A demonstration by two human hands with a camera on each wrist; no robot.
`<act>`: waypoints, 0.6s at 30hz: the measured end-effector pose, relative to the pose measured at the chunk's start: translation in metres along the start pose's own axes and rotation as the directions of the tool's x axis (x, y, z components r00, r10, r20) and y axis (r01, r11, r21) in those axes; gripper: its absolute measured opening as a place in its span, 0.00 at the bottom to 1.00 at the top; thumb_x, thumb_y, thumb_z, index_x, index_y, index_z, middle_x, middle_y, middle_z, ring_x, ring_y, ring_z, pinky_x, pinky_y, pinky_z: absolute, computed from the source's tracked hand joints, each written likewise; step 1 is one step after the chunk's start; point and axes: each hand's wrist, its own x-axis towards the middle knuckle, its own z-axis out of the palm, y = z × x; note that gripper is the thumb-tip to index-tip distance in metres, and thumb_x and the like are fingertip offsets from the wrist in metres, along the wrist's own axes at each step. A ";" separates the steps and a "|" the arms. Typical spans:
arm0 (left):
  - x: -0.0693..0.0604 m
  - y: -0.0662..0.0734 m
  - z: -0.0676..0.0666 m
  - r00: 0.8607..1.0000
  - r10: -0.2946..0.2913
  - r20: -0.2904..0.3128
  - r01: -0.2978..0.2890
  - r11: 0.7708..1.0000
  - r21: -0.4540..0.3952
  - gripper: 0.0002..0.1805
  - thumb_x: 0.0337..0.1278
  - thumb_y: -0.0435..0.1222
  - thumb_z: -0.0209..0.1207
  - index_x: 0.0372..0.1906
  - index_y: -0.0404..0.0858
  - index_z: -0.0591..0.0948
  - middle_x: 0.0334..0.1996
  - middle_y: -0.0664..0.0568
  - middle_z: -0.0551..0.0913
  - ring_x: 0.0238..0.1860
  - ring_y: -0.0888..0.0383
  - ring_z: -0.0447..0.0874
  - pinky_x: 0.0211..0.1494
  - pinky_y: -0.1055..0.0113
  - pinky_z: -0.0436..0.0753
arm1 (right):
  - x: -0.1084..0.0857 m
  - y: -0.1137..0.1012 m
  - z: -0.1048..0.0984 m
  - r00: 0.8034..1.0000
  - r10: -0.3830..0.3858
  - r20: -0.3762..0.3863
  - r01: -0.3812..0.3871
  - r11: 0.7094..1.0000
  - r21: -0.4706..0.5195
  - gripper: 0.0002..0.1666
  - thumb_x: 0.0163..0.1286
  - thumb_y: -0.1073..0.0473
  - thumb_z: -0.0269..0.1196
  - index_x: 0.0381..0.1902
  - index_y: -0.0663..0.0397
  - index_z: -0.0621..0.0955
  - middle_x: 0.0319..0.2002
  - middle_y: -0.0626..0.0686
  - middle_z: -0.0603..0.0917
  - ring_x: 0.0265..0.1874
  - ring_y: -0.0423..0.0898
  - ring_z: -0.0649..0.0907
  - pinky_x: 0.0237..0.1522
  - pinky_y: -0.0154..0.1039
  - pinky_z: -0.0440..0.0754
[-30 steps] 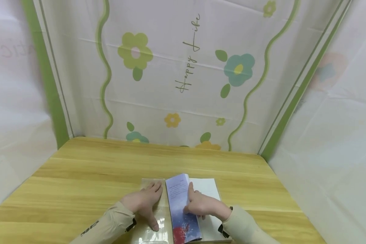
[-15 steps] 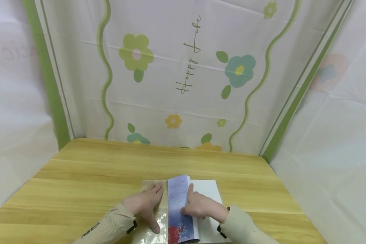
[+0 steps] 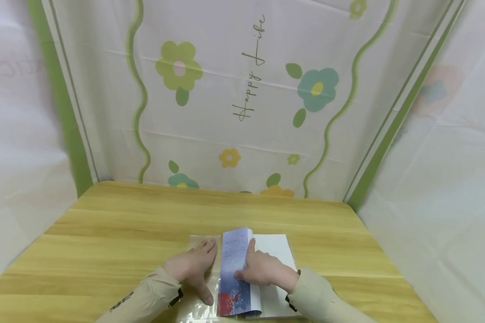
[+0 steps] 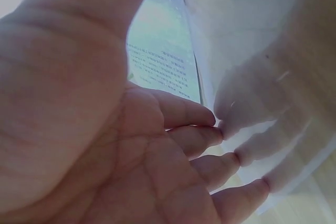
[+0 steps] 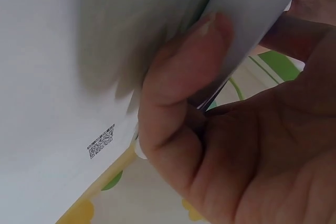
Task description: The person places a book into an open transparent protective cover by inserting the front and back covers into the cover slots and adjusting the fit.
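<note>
A clear plastic sheet [image 3: 198, 309] lies on the table, and my left hand [image 3: 195, 268] rests on it with fingers spread. In the left wrist view, the fingertips of that hand [image 4: 178, 156] touch the glossy clear surface. Beside it, a purple-blue printed flap [image 3: 233, 273] with a red patch is bent over a white page [image 3: 275, 246]. My right hand [image 3: 262, 268] pinches the flap's right part, index finger extended along it. In the right wrist view, curled fingers of the right hand [image 5: 181, 93] lie against the back of the flap, near a white page with a small printed code [image 5: 101, 141].
The wooden table [image 3: 145, 215] extends behind and to both sides of the hands. A white curtain [image 3: 210, 112] with flowers and lettering hangs behind it, and pale curtains stand at the left and right.
The flap's lower part has moved left, closer to the clear sheet, and its right edge curls more. My right hand has shifted slightly left with it. My left hand stays in nearly the same place.
</note>
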 end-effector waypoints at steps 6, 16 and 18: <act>0.001 -0.001 0.002 1.000 0.001 0.011 -0.001 1.000 0.015 0.75 0.15 0.56 0.81 0.72 0.22 0.56 0.74 0.31 0.50 0.74 0.36 0.45 0.72 0.43 0.54 | 0.001 -0.001 0.001 1.000 0.000 0.007 0.000 0.999 -0.034 0.64 0.61 0.42 0.69 0.71 0.81 0.48 0.28 0.61 0.81 0.21 0.48 0.78 0.21 0.44 0.76; 0.002 -0.001 0.001 1.000 -0.005 0.011 0.005 0.999 0.032 0.75 0.16 0.56 0.81 0.72 0.22 0.56 0.74 0.31 0.50 0.74 0.36 0.44 0.71 0.42 0.54 | 0.003 0.001 -0.004 0.998 -0.058 0.012 0.059 0.993 -0.102 0.67 0.57 0.40 0.72 0.71 0.81 0.50 0.28 0.59 0.81 0.22 0.45 0.77 0.22 0.42 0.77; 0.002 0.000 0.000 1.000 -0.004 0.010 0.004 0.999 0.035 0.75 0.16 0.56 0.81 0.72 0.21 0.56 0.74 0.30 0.50 0.74 0.36 0.44 0.72 0.42 0.54 | 0.004 0.001 -0.004 0.997 -0.074 0.008 0.074 0.991 -0.114 0.67 0.57 0.39 0.72 0.70 0.82 0.50 0.30 0.60 0.81 0.22 0.45 0.77 0.23 0.41 0.77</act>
